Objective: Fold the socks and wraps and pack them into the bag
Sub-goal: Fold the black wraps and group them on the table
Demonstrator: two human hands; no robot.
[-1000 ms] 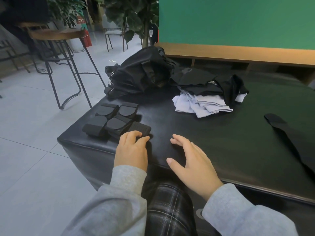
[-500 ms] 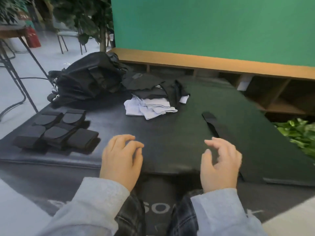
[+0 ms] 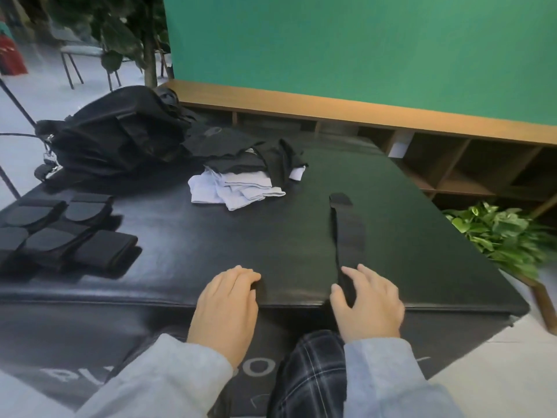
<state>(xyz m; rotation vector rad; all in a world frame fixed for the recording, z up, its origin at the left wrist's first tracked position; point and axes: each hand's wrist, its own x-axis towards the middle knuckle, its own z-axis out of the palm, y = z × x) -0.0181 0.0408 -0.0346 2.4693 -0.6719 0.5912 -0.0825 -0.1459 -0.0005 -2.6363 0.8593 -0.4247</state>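
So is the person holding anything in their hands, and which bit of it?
The right hand pinches the long black wrap at its near end, by the table edge. The left hand holds nothing; its fingers rest on the table.

Black bag (image 3: 114, 137) slumped far left. Loose white and black socks (image 3: 238, 179) piled beside it. Folded black wraps (image 3: 60, 230) left; one unrolled wrap (image 3: 346, 233) lying flat.

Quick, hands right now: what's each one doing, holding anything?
Left hand: open, fingers loosely curled on the mat edge, holding nothing.
Right hand: pinching the near end of the long black wrap between thumb and fingers.
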